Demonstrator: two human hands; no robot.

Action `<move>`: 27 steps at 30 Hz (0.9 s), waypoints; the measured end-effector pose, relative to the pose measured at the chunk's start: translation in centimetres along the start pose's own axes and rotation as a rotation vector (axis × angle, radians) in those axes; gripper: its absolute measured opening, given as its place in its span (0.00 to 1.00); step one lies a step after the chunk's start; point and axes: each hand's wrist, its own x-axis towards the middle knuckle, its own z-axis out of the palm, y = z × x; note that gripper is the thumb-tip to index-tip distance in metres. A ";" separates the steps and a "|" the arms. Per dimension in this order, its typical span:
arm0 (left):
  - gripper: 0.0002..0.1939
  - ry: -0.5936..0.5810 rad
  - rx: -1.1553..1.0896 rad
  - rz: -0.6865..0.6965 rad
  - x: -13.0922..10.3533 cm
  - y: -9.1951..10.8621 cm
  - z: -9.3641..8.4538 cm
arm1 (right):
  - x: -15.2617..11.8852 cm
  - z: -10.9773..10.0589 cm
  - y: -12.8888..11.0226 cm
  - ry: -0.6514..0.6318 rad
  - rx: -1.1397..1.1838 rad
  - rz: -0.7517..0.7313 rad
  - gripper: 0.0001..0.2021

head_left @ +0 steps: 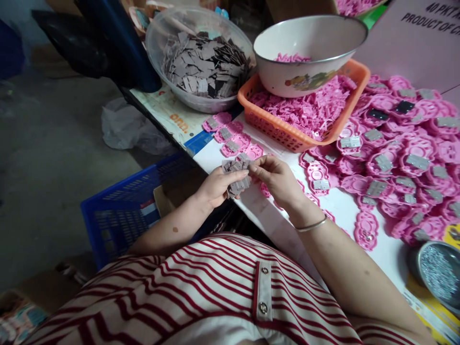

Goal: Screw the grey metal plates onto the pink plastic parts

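My left hand is wrapped round a bunch of small grey plates, thumb on top, above the table's near edge. My right hand meets the bunch from the right, thumb and forefinger pinched at its edge; whatever they hold is too small to make out. Just beyond my hands, pink plastic casings lie in a slanting row, several with a grey plate on them. More pink casings, partly hidden under my right hand and wrist, lie on the white tabletop.
Behind stand a clear bowl of grey plates, an orange basket of pink parts and an enamel bowl. Pink casings are heaped at right, near a metal bowl of small pieces. A blue crate sits below left.
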 end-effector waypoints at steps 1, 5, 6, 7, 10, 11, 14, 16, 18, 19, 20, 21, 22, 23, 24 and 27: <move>0.16 0.006 -0.003 -0.001 0.0 0.1 0.0 | 0.1 -0.4 -0.1 0.022 -0.020 -0.015 0.22; 0.17 0.033 -0.018 0.002 0.0 0.2 -0.4 | 0.9 -3.0 -0.7 0.145 -0.132 -0.058 0.16; 0.17 0.036 -0.020 0.000 0.0 0.2 -0.5 | 1.2 -3.7 -0.7 0.152 -0.173 -0.049 0.15; 0.17 0.038 -0.020 -0.003 0.0 0.2 -0.6 | 1.4 -4.1 -0.6 0.151 -0.214 -0.035 0.15; 0.18 0.036 -0.019 -0.016 0.0 0.1 -0.8 | 2.2 -4.7 0.4 0.133 -0.315 0.008 0.12; 0.18 0.033 -0.018 -0.019 0.1 0.0 -0.8 | 2.5 -4.6 0.8 0.128 -0.342 0.019 0.11; 0.21 0.024 -0.013 -0.022 0.1 0.1 -0.7 | 3.1 -4.1 1.6 0.117 -0.405 0.043 0.07; 0.23 0.015 -0.007 -0.026 0.0 0.2 -0.6 | 3.1 -3.7 1.5 0.125 -0.429 0.043 0.06; 0.26 -0.002 0.001 -0.032 -0.1 0.3 -0.4 | 2.7 -3.2 0.8 0.129 -0.423 0.030 0.07; 0.27 -0.016 0.009 -0.036 -0.1 0.3 -0.4 | 2.4 -2.9 0.3 0.115 -0.405 0.024 0.09; 0.27 -0.031 0.018 -0.042 -0.2 0.2 -0.3 | 2.0 -2.6 -0.2 0.083 -0.381 0.021 0.11; 0.27 -0.047 0.029 -0.049 -0.3 0.2 -0.2 | 1.6 -2.2 -0.7 0.035 -0.354 0.021 0.13; 0.26 -0.068 0.044 -0.059 -0.4 0.1 -0.1 | 1.2 -1.8 -1.1 -0.022 -0.327 0.024 0.15; 0.25 -0.092 0.062 -0.069 -0.6 0.0 0.0 | 0.8 -1.4 -1.4 -0.072 -0.305 0.026 0.17; 0.24 -0.115 0.078 -0.077 -0.6 -0.1 0.1 | 0.5 -1.1 -1.5 -0.110 -0.287 0.026 0.17; 0.22 -0.125 0.086 -0.082 -0.8 -0.4 0.3 | -0.1 -0.6 -1.4 -0.118 -0.251 0.002 0.19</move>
